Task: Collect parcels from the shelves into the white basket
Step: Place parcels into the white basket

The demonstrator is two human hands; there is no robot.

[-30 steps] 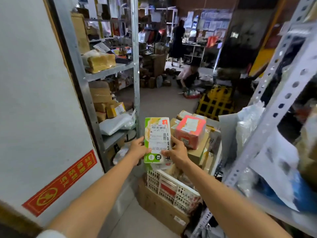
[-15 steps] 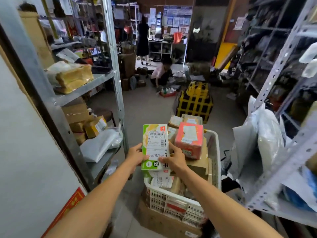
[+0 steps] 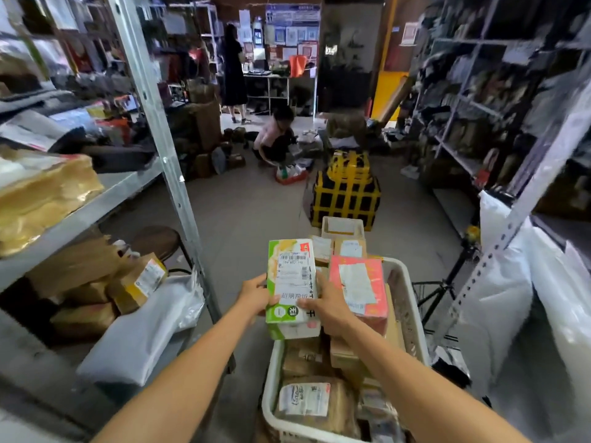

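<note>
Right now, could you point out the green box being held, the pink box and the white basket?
green box [image 3: 292,282]: head view, on its white shipping label.
pink box [image 3: 358,289]: head view, on the label on its front face.
white basket [image 3: 406,308]: head view, on its right wall.

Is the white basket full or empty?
Full: the basket holds parcels heaped above its rim, with a pink box on top.

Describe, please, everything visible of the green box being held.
The green box is a tall cardboard-looking carton, green and white, with a white barcode label on its face. It is intact, held roughly upright over the white basket. The left hand grips its left edge, the right hand its right.
</note>
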